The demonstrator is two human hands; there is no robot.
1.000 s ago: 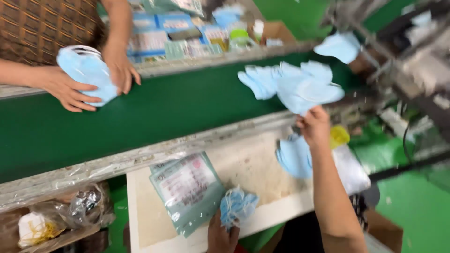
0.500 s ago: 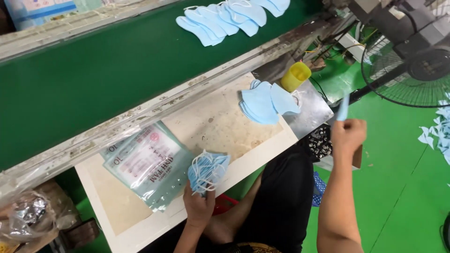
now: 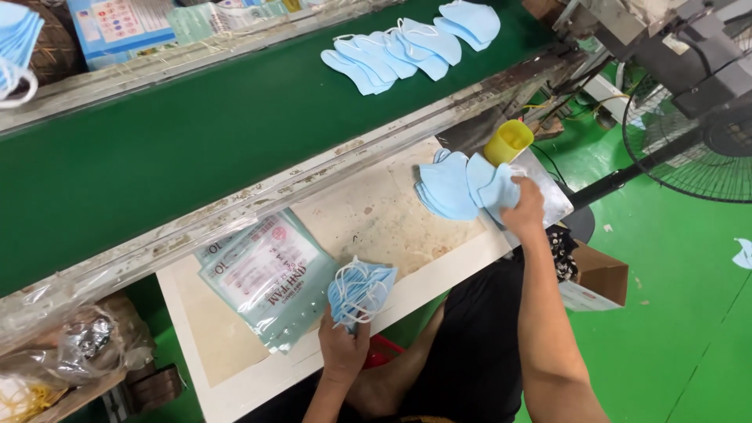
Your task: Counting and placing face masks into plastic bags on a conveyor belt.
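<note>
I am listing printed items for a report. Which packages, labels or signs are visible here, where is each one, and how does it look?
Clear plastic pouches: small stack on the white work board, beside the left hand; flat, rectangular, red printing.
Printed box: top left, beyond the green conveyor belt; blue with a white panel of small pictures.
Cardboard box: on the floor, right of the person; brown with a white side.

Left hand [image 3: 342,350] gripping a stack of blue masks [image 3: 360,290] over the white board [image 3: 235,345], beside clear printed bags [image 3: 262,274]. Right hand [image 3: 523,210] resting on a mask pile [image 3: 458,188] near a yellow cup [image 3: 507,142]. More masks [image 3: 392,51] lying on the green belt [image 3: 157,149].
</note>
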